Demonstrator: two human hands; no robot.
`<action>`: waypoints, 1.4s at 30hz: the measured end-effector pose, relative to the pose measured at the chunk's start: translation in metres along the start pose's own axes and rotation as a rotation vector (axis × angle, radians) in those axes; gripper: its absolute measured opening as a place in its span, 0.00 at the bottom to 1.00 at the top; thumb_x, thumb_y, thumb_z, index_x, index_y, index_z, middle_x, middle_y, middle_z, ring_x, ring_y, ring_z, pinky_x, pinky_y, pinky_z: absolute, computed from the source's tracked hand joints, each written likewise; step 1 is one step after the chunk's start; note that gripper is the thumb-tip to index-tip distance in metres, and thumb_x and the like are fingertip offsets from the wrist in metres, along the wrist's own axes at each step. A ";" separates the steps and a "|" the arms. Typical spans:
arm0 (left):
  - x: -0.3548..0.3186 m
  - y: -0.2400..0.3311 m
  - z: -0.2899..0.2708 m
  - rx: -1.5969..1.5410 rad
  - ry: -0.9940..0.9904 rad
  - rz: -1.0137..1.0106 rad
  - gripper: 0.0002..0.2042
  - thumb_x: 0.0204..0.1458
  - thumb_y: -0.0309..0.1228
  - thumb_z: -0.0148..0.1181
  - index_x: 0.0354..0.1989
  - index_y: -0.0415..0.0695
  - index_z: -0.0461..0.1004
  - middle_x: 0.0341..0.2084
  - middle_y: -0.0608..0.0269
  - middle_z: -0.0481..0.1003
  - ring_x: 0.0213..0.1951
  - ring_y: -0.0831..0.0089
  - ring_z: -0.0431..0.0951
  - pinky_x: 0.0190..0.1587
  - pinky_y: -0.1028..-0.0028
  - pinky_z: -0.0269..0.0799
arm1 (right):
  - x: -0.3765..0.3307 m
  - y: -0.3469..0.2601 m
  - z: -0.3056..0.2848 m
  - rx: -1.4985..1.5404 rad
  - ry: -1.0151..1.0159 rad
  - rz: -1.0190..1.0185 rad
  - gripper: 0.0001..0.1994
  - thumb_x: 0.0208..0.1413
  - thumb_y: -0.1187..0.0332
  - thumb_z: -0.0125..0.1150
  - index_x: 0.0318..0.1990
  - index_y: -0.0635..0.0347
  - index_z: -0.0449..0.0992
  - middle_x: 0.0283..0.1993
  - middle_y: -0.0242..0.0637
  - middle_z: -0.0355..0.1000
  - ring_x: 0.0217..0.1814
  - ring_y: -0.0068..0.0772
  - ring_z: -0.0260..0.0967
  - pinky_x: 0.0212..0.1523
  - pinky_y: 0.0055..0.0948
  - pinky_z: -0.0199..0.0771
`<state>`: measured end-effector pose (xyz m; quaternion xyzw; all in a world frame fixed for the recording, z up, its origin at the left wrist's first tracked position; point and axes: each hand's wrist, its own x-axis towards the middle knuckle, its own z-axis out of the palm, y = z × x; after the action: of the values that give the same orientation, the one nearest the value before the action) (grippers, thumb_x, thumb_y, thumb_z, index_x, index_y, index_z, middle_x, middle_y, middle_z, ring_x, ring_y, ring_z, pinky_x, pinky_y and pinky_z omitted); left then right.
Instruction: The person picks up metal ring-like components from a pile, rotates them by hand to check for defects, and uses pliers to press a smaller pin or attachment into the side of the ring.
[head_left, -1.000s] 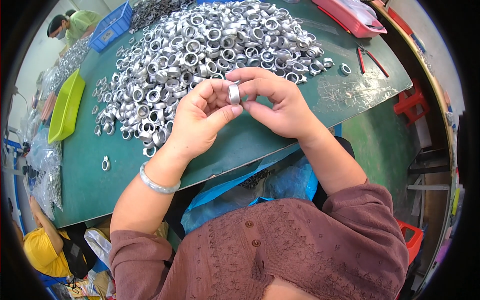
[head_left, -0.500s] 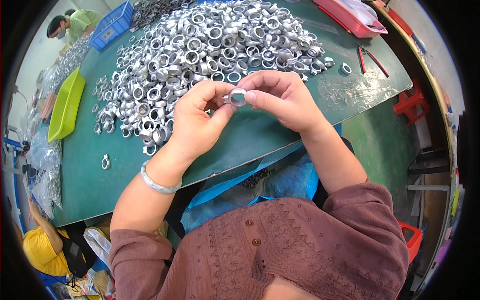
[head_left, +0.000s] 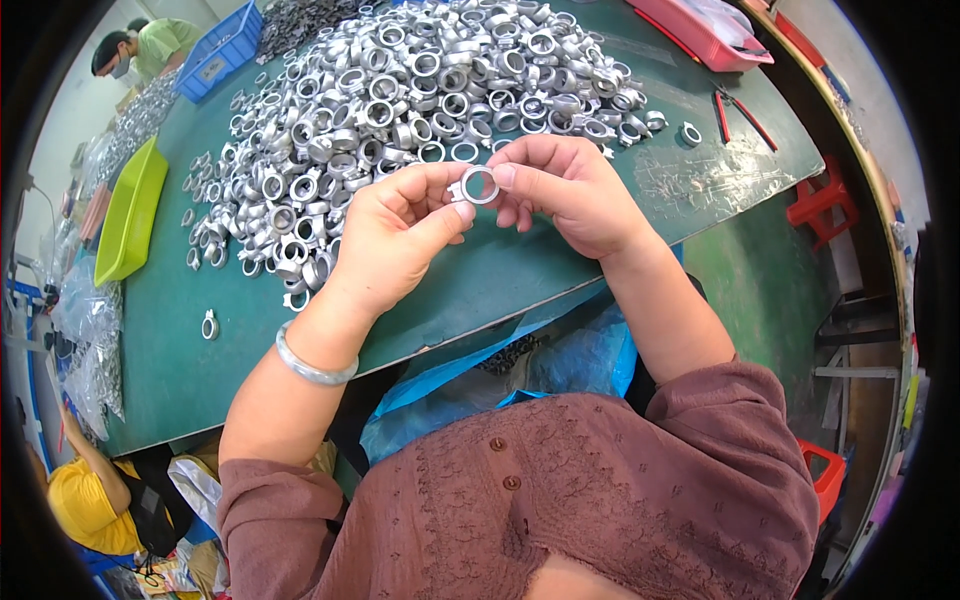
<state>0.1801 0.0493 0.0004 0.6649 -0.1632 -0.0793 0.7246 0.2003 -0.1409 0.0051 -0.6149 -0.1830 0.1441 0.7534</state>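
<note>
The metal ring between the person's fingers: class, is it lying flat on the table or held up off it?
Held up: the metal ring is pinched between the left hand and right hand, above the green table.

A green tray [head_left: 128,215] lies at the table's [head_left: 560,275] left edge, a blue crate [head_left: 222,52] at its far-left corner, red-handled pliers [head_left: 738,112] near its right edge.

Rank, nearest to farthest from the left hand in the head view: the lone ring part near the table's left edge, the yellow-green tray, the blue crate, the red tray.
From the left hand:
1. Lone ring part, lower left on the green table.
2. Yellow-green tray, far left.
3. Blue crate, upper left.
4. Red tray, upper right, past the right hand.
</note>
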 end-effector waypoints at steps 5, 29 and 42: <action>0.000 0.001 0.000 -0.052 0.018 -0.020 0.14 0.48 0.22 0.56 0.45 0.37 0.70 0.31 0.65 0.73 0.31 0.80 0.72 0.34 0.80 0.69 | 0.000 0.000 0.000 0.009 0.014 0.021 0.09 0.52 0.66 0.57 0.33 0.64 0.73 0.27 0.33 0.72 0.24 0.17 0.67 0.24 0.15 0.66; 0.002 -0.002 -0.002 -0.137 0.064 0.016 0.12 0.51 0.23 0.53 0.45 0.37 0.71 0.33 0.63 0.74 0.32 0.79 0.72 0.35 0.81 0.70 | 0.000 0.001 -0.003 0.007 -0.013 0.047 0.08 0.52 0.68 0.56 0.34 0.64 0.73 0.28 0.34 0.73 0.25 0.17 0.67 0.25 0.16 0.67; 0.001 0.000 -0.003 -0.064 0.100 0.021 0.11 0.53 0.26 0.52 0.44 0.40 0.73 0.29 0.68 0.73 0.29 0.82 0.70 0.32 0.83 0.67 | 0.000 0.000 0.000 -0.047 -0.067 0.116 0.07 0.52 0.69 0.56 0.34 0.63 0.72 0.29 0.36 0.73 0.26 0.19 0.69 0.25 0.15 0.67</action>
<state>0.1826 0.0521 0.0000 0.6429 -0.1311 -0.0436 0.7534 0.2004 -0.1412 0.0046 -0.6367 -0.1754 0.2038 0.7227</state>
